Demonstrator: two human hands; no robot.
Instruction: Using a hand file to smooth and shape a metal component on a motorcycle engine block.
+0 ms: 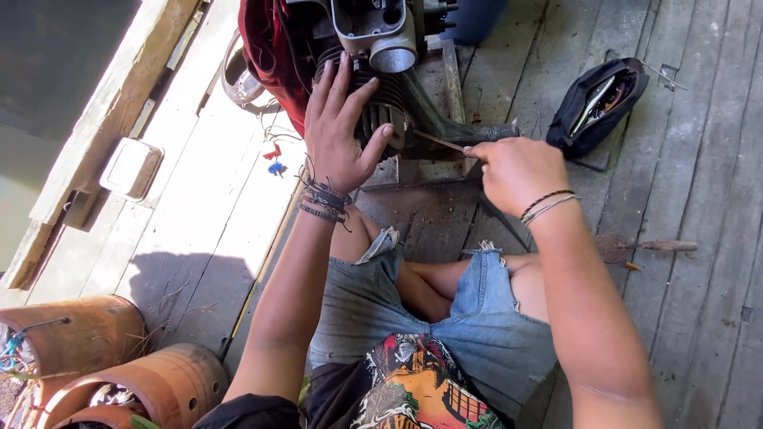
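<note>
A small finned engine (380, 48) with a grey metal housing stands on the wooden plank floor in front of my knees. My left hand (338, 127) lies flat on its dark cooling fins, fingers spread, thumb at the fins' right edge. My right hand (513, 171) is closed on a thin rusty tool (437, 141) whose tip points left at the engine's base near the fins. Both wrists carry cord bracelets. Dark red cloth (270, 56) hangs against the engine's left side.
An open black pouch (596, 103) with tools lies at the upper right. A wire brush with a wooden handle (648, 247) rests on the planks to my right. Terracotta pots (119, 373) stand at the lower left. A pale plastic container (131, 168) sits by the wooden rail on the left.
</note>
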